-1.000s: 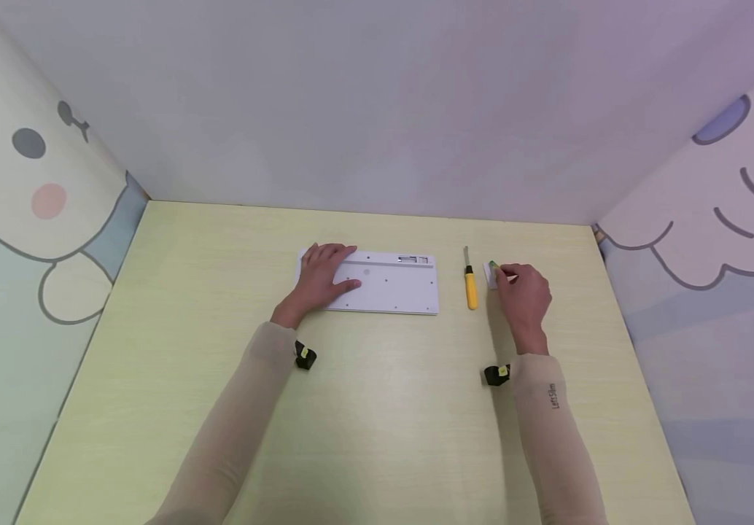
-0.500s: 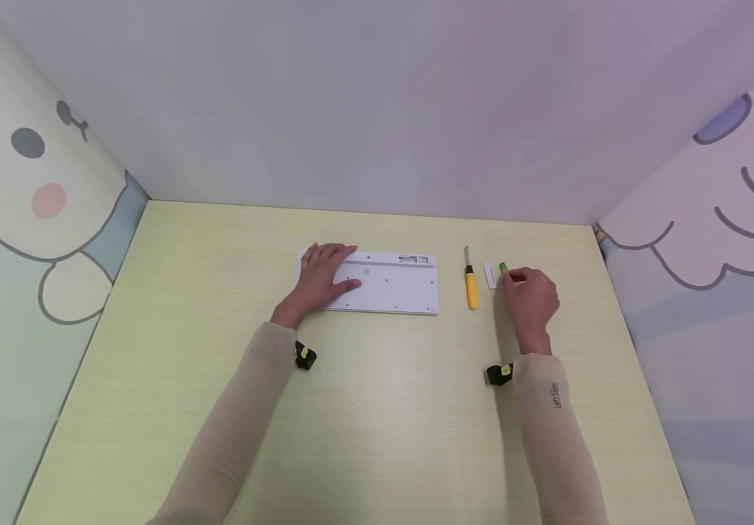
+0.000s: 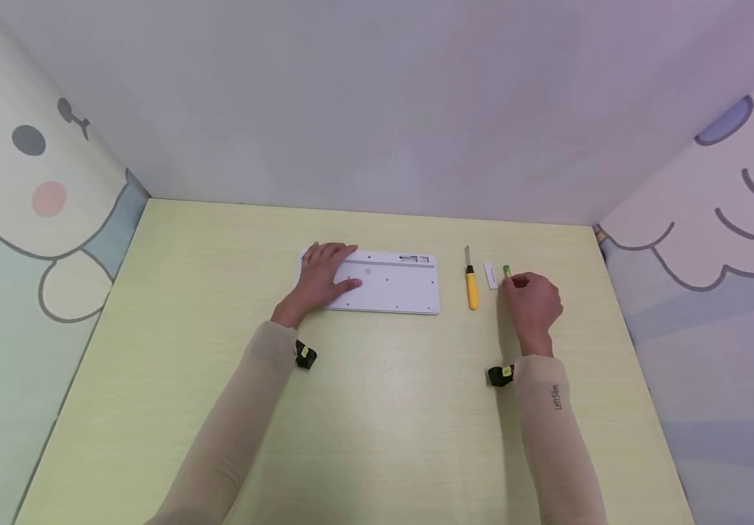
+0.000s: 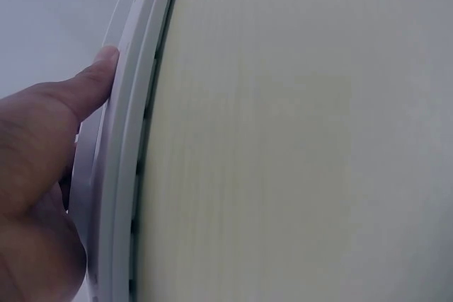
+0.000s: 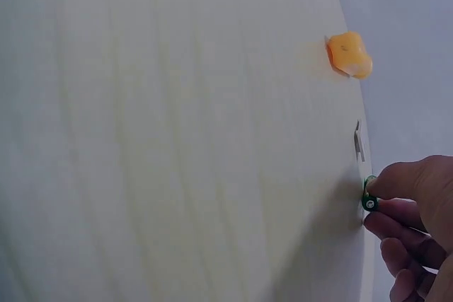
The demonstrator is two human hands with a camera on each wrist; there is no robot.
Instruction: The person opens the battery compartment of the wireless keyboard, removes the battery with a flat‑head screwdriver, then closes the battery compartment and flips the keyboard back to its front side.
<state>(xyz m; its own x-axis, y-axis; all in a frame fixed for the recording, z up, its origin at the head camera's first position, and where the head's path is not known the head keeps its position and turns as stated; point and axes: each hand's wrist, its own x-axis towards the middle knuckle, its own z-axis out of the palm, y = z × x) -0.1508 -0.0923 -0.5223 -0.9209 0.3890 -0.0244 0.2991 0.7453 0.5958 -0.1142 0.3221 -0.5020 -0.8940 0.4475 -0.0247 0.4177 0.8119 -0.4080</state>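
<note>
Here, my right hand (image 3: 533, 302) pinches a small green cylinder (image 3: 507, 270), likely light, hard, slick, best held mid-barrel. My left hand (image 3: 319, 277) lies spread on a flat white panel (image 3: 397, 290).

Right grip (image 3: 533, 302) pinches a green cylinder (image 3: 507, 270); left of it, a white strip (image 3: 491, 276), then a yellow-and-black screwdriver (image 3: 472, 291). Under left grip (image 3: 321, 278): white panel (image 3: 399, 288), dark dots. Worktop (image 3: 383, 408) below both grips: pale yellow, faintly grained.

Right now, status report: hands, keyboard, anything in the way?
Left hand rests on upturned keyboard, battery slot uncovered. Right hand pinches battery. Yellow screwdriver and white cover lie between battery and keyboard, perhaps in the way.
</note>
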